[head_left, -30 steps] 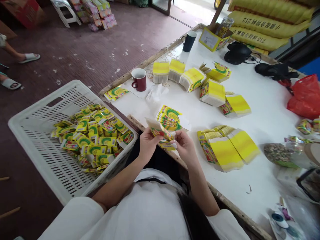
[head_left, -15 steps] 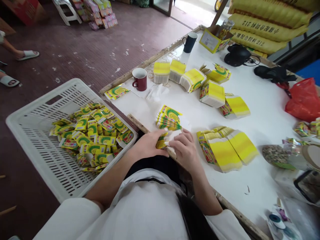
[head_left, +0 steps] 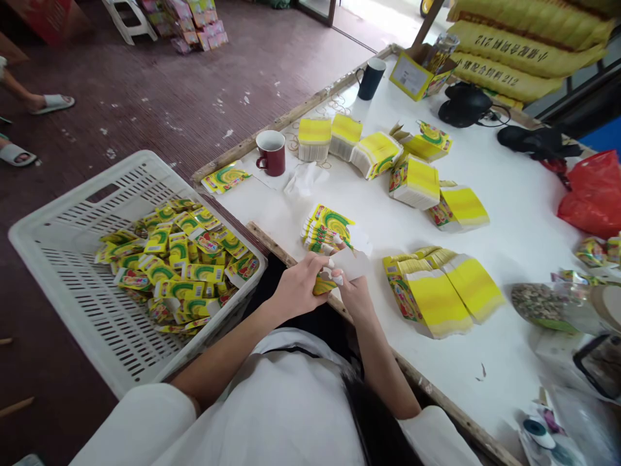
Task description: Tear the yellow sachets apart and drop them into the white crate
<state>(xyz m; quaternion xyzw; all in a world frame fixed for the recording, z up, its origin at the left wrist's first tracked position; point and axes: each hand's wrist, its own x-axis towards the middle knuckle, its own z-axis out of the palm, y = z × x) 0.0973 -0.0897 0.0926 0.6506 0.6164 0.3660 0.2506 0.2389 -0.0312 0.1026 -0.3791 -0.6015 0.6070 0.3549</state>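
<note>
My left hand (head_left: 301, 286) is closed around a small yellow carton (head_left: 322, 285), mostly hidden by the fingers, above the table's near edge. Beside it, my right hand (head_left: 358, 299) grips a flat carton piece (head_left: 354, 264) with its white side up. Whether that piece is joined to the yellow carton I cannot tell. White wraps cover some fingertips on both hands. Just beyond them, a fanned stack of flat yellow-green cartons (head_left: 326, 226) lies on the white table (head_left: 359, 362).
A white plastic basket (head_left: 72, 259) full of small filled cartons (head_left: 182, 259) stands at my left. Yellow carton stacks (head_left: 436, 301) sit to the right. Farther back are a maroon mug (head_left: 272, 158), a dark mug (head_left: 372, 81) and a red bag (head_left: 592, 197). A person's sandaled foot (head_left: 53, 103) shows far left.
My hands have shifted round the carton. The white carton piece now sticks up plainly from my right hand, which has turned with its fingers pointing away from me.
</note>
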